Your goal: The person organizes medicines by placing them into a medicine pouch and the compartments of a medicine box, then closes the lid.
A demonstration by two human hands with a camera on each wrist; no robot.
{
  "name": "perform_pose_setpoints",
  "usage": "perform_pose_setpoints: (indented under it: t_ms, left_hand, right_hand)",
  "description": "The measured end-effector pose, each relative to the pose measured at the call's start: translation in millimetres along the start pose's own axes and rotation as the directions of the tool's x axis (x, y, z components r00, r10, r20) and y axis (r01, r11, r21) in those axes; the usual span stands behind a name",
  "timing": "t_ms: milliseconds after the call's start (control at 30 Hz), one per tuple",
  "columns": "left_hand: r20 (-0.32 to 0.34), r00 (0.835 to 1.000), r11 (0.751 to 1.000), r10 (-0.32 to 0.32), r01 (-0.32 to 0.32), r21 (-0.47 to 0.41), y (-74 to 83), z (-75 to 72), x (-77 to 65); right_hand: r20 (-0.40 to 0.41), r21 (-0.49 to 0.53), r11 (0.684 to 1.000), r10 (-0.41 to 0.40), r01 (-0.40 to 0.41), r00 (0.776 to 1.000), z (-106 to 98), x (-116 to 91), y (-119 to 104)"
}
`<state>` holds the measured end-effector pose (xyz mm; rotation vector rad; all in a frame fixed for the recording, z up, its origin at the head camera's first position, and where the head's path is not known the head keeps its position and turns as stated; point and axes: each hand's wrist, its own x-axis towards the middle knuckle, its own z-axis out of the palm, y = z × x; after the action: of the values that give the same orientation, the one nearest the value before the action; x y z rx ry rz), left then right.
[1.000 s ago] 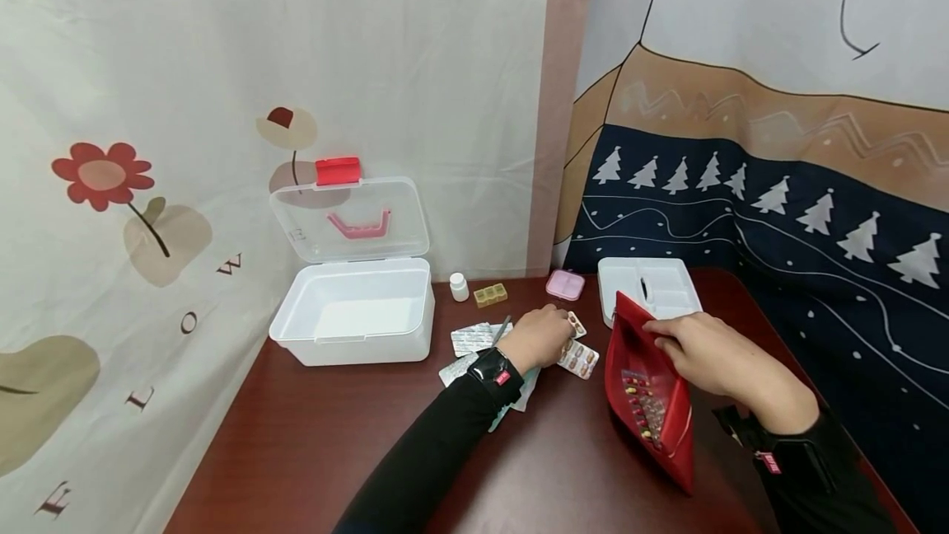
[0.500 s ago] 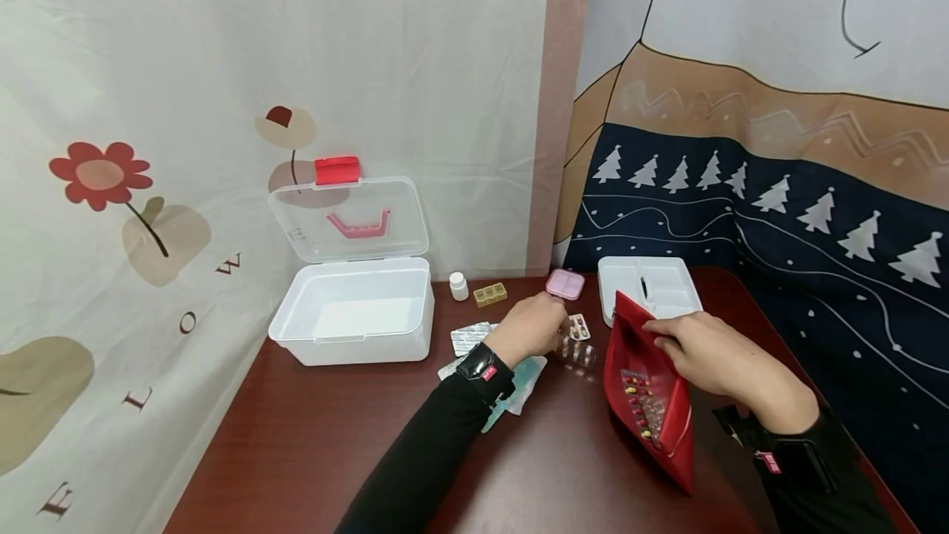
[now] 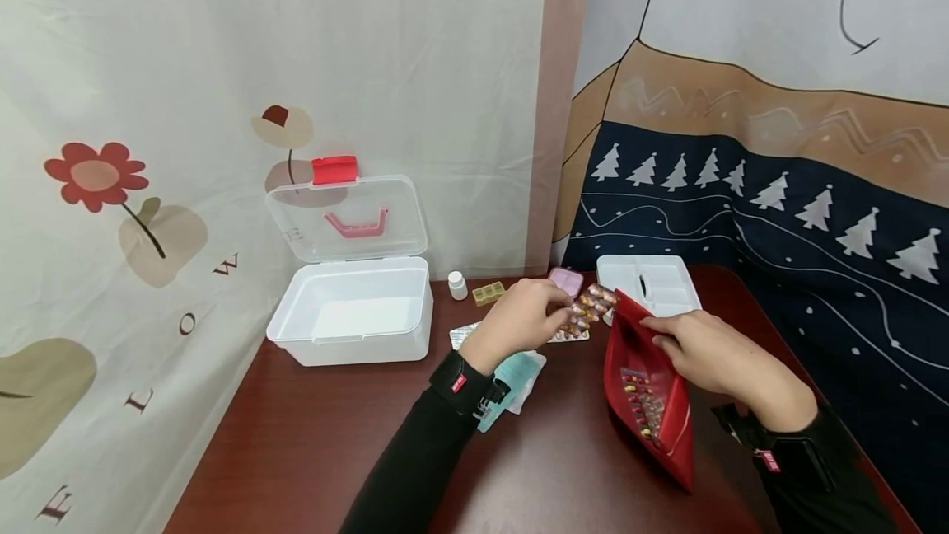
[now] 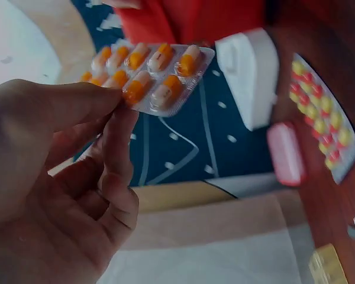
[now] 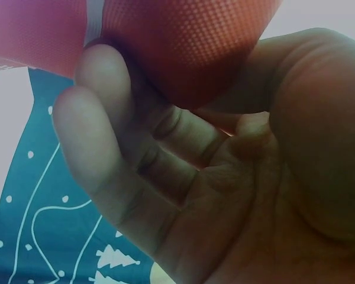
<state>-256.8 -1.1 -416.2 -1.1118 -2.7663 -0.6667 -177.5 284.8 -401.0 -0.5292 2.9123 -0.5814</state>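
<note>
My left hand (image 3: 521, 318) pinches a blister pack (image 4: 161, 77) of orange-and-white capsules between thumb and fingers, held up just left of a red pouch (image 3: 630, 336). In the head view the pack's far end is right at the pouch's top edge. My right hand (image 3: 700, 353) grips the pouch's rim, and its mouth gapes toward me. Blister packs of red and yellow capsules (image 3: 642, 402) show inside it. Beneath the left hand lies another blister pack (image 4: 323, 115) of red-and-yellow capsules on the table, with a light blue packet (image 3: 515, 377) near the left wrist.
An open white box (image 3: 352, 353) with a raised clear lid stands at the left. Along the back are a white bottle (image 3: 458, 287), a yellow pill case (image 3: 488, 294), a pink pill case (image 3: 567, 280) and a white case (image 3: 678, 278), close behind the pouch.
My left hand has picked up the orange-and-white blister pack from the table and raised it toward the pouch's top edge. The right hand and pouch have stayed in place.
</note>
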Motion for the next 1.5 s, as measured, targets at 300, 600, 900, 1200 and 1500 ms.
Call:
perform_pose_setpoints:
  t_ms: [300,600,900,1200,1500]
  left_hand:
    - [-0.001,0.995,0.959,-0.103,0.099,-0.265,26.5,-2.3,-11.0]
    - [0.138,0.981,0.915,-0.139,0.181,-0.361,32.2,8.2,-19.6]
    - [0.162,0.965,0.848,-0.205,0.258,-0.463,38.8,39.0,-18.8]
    - [0.185,0.923,0.766,-0.338,0.384,-0.515,58.7,57.2,-13.1]
    - [0.154,0.908,0.807,-0.390,0.418,-0.418,74.8,68.4,-5.3]
  right_hand:
    - [0.014,0.012,1.000,0.009,-0.009,1.000,-1,0,-2]
    - [0.004,-0.003,1.000,0.002,-0.002,1.000,0,2,-2]
    - [-0.018,-0.025,1.000,-0.010,0.010,1.000,1,2,-1]
    - [-0.006,-0.020,1.000,-0.016,0.016,1.000,1,3,-1]
    - [-0.027,-0.027,0.999,-0.025,0.024,0.999,3,2,0]
